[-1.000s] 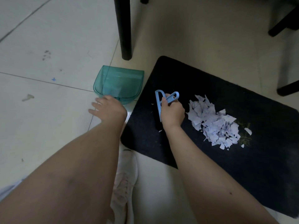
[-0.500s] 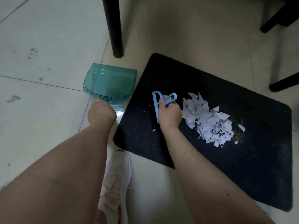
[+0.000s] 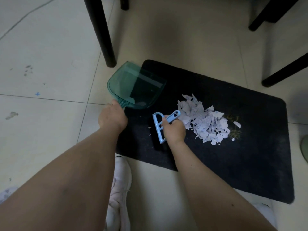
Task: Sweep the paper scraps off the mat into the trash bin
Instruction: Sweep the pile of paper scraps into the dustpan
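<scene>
Pale floor tiles (image 3: 50, 124) carry a dark mat (image 3: 233, 160) between black furniture legs (image 3: 101, 30). Compared with a second ago, the teal dustpan (image 3: 136, 87) has moved from the tiles onto the mat's near-left corner; the left hand (image 3: 112, 116) grips its handle. The dustpan's mouth now stands near the pile, so sweeping can likely begin. The right hand (image 3: 174, 130) is clamped on the blue brush (image 3: 160, 125), just beside the paper scraps (image 3: 205, 122), which lie heaped mid-mat, pale, torn and irregular. No trash bin is identifiable.

A black mat (image 3: 216, 155) lies on the tiled floor (image 3: 41, 47).
</scene>
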